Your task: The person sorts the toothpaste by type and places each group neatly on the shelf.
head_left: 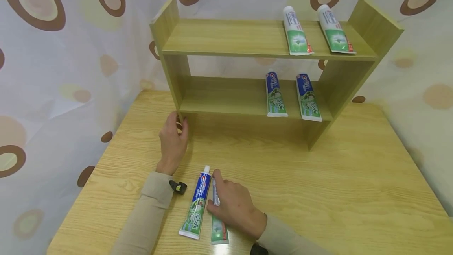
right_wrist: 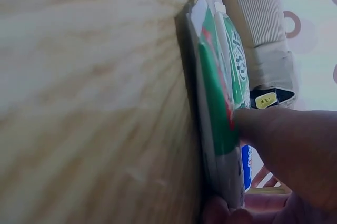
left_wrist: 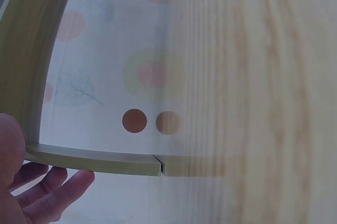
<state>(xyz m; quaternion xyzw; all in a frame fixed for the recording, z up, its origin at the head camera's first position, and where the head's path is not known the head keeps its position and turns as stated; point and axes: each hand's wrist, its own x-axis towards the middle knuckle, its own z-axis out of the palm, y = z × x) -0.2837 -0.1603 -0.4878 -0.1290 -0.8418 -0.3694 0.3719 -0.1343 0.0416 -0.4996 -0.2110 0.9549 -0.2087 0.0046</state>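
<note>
My left hand (head_left: 172, 141) grips the lower left side panel of a wooden two-tier shelf (head_left: 226, 105). In the left wrist view, that hand's fingers (left_wrist: 60, 195) lie below the panel's edge, with the thumb above. My right hand (head_left: 238, 204) holds a white and green toothpaste tube (head_left: 220, 230) by its sides, low at the tabletop. The right wrist view shows the thumb against this tube (right_wrist: 216, 108), while its cap end is hidden by the hand. Just left of it a blue and green toothpaste tube (head_left: 198, 206) lies on the table, cap toward the shelf.
Two white and green tubes (head_left: 297, 36) lie on the upper tier at the right. On the lower tier are two blue and green tubes (head_left: 276, 95). The wooden table (head_left: 354, 192) extends to the right; a patterned cloth (head_left: 81, 46) hangs behind.
</note>
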